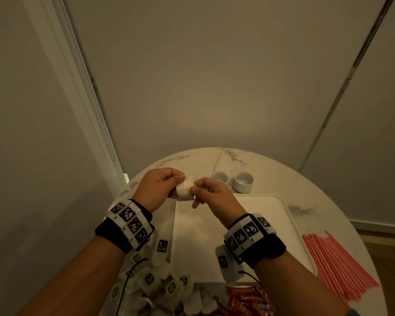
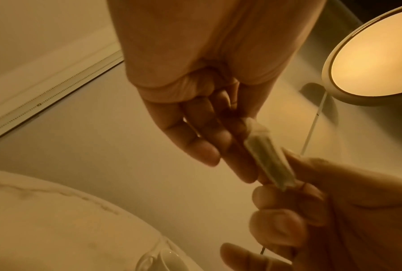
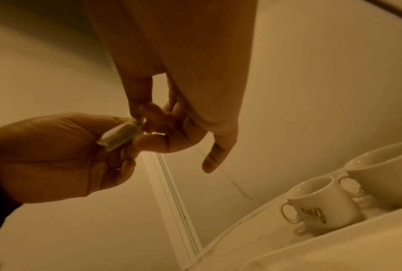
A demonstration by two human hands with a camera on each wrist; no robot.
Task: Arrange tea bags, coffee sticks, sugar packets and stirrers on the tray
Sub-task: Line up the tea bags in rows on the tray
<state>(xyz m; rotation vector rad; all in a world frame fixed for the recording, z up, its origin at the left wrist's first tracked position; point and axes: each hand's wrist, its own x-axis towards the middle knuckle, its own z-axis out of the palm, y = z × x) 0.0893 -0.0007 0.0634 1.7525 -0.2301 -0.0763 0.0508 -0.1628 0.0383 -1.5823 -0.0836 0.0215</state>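
Both hands hold one white tea bag (image 1: 184,190) in the air above the far left corner of the white tray (image 1: 260,215). My left hand (image 1: 177,183) pinches the bag's left side and my right hand (image 1: 195,190) pinches its right edge. A thin string hangs below the right hand. The left wrist view shows the tea bag (image 2: 267,155) edge-on between the left fingers (image 2: 209,143) and the right hand (image 2: 311,210). In the right wrist view the right fingertips (image 3: 146,115) nip the end of the tea bag (image 3: 120,136), which the left hand (image 3: 56,155) holds.
A pile of tagged tea bags (image 1: 155,286) lies left of the tray at the near edge of the round marble table (image 1: 328,192). Red coffee sticks (image 1: 244,297) lie in front of the tray. Red-and-white stirrers (image 1: 338,263) lie to its right. Two white cups (image 1: 244,181) stand behind it.
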